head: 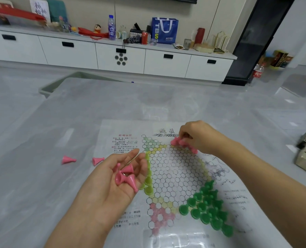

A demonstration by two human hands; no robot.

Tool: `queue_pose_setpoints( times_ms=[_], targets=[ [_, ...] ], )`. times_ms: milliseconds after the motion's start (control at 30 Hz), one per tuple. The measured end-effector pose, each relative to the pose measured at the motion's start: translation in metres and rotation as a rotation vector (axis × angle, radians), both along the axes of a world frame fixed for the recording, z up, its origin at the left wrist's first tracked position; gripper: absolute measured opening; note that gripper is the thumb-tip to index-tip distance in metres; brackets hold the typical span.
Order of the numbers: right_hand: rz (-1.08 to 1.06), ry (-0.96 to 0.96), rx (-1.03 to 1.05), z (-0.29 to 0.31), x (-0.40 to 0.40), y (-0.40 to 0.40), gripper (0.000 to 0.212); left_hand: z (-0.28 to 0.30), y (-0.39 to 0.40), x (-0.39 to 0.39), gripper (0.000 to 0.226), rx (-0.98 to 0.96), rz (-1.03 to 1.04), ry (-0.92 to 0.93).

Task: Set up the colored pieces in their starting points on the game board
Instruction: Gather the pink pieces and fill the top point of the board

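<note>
Pinching a pink piece at the far corner of the game board, the right hand had its fingers curled. The left hand lay palm-up, fingers relaxed, cradling several pink pieces.

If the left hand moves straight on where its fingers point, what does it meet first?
Left hand would probably reach first the game board's empty green corner, though its height is unclear.

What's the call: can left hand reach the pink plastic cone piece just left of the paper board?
Probably yes: pink cone piece lies beside left hand, nothing between; but its palm cradles other pink pieces.
</note>
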State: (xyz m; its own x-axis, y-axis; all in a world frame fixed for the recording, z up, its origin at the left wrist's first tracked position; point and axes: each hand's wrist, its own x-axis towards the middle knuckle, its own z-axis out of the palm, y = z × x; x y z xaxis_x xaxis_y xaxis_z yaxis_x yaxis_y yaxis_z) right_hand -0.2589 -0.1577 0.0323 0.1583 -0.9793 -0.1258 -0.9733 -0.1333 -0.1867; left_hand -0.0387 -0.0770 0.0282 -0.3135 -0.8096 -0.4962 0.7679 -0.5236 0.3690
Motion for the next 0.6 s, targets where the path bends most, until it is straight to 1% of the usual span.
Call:
queue_pose_setpoints(
  times_ms=[133,233,333,600],
  targets=[
    [-0.003,-0.086,0.009,0.0,0.003,0.002,0.011,0.001,-0.001,0.001,0.034,0.006,0.008,-0.003],
    [0.001,-0.099,0.039,-0.002,0.002,0.0,0.012,0.002,-0.001,0.001,0.033,0.005,0.01,-0.005],
    [0.023,-0.065,0.055,-0.008,0.001,-0.002,0.013,0.003,0.0,0.001,0.033,0.006,0.008,-0.001],
    [0.057,-0.005,-0.023,-0.014,-0.001,-0.004,0.012,0.0,-0.001,0.002,0.034,0.012,0.004,-0.003]
  ],
)
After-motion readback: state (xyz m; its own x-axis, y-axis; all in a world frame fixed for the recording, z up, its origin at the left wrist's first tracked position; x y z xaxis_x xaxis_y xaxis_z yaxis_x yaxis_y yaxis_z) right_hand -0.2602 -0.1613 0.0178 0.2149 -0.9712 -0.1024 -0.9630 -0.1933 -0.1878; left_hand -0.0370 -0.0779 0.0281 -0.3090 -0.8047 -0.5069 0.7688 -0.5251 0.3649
